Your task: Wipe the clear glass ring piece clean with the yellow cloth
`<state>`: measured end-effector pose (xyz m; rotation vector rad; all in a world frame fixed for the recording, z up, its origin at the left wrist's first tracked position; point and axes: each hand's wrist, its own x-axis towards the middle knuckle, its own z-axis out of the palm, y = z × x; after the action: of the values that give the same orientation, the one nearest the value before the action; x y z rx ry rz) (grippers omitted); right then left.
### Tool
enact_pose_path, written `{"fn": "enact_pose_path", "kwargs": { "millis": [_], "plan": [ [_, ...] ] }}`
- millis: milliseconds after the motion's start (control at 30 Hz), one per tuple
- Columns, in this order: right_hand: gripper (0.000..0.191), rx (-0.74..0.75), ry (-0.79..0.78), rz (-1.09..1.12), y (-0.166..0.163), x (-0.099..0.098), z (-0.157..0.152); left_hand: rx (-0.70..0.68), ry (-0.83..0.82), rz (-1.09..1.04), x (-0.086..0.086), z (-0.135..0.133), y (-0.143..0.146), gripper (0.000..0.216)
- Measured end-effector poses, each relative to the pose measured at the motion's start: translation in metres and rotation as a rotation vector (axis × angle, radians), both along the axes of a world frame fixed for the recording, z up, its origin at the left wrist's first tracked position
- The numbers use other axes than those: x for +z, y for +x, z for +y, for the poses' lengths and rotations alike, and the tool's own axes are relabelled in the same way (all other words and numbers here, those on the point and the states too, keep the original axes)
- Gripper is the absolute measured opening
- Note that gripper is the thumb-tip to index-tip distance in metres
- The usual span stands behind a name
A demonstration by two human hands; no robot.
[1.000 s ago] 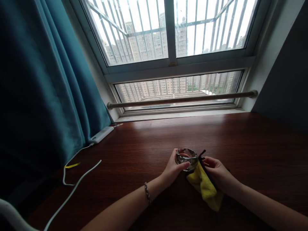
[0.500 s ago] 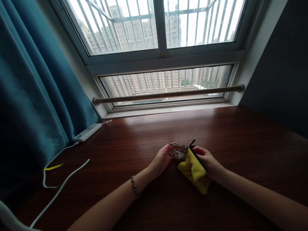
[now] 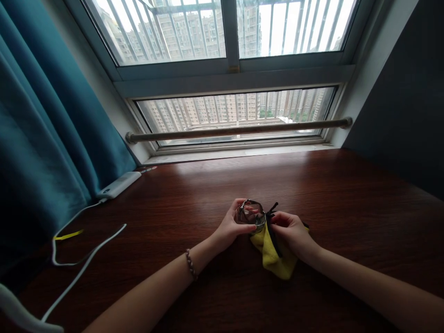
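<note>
We see the glass dish (image 3: 258, 220) newly turned, hollow showing — left hand (image 3: 228, 228) clasping it, right hand (image 3: 294, 235) pinching the yellow cloth (image 3: 275, 260) — so perhaps another side meets the cloth.

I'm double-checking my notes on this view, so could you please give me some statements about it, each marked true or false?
1. The left grip holds a glass bowl. True.
2. The yellow cloth is in the left grip. False: the right grip holds it.
3. The braided bracelet is on the right wrist. False: it is on the left wrist.
4. A bar runs across the lower windowpane. True.
5. The curtain is red. False: it is blue.
</note>
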<state>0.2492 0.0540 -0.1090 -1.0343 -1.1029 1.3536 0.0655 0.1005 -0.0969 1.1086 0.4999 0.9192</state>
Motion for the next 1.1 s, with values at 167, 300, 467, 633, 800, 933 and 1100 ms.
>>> {"fn": "enact_pose_path", "kwargs": {
  "millis": [167, 300, 467, 633, 800, 933, 1100],
  "plan": [
    [0.027, -0.003, -0.082, 0.21, 0.003, -0.004, 0.004, -0.034, -0.08, -0.057, 0.002, -0.002, 0.0, 0.044],
    [0.025, 0.083, -0.064, 0.23, 0.003, -0.004, 0.003, 0.006, -0.18, -0.05, 0.002, -0.002, 0.004, 0.035],
    [0.026, 0.043, -0.045, 0.144, 0.004, -0.007, 0.002, 0.021, -0.091, -0.004, -0.008, 0.004, 0.007, 0.05],
    [0.025, 0.015, -0.016, 0.042, 0.004, -0.006, 0.002, 0.042, 0.006, 0.09, -0.012, 0.005, 0.002, 0.064],
    [0.023, 0.094, 0.085, -0.037, 0.005, -0.007, 0.002, 0.008, 0.07, 0.202, -0.003, 0.002, -0.003, 0.082],
    [0.022, 0.067, 0.095, -0.026, 0.006, -0.008, 0.003, 0.003, 0.164, 0.263, -0.003, 0.003, -0.003, 0.082],
    [0.022, 0.064, 0.118, -0.042, 0.006, -0.005, 0.002, 0.021, 0.166, 0.238, -0.002, 0.003, -0.002, 0.064]
  ]
}}
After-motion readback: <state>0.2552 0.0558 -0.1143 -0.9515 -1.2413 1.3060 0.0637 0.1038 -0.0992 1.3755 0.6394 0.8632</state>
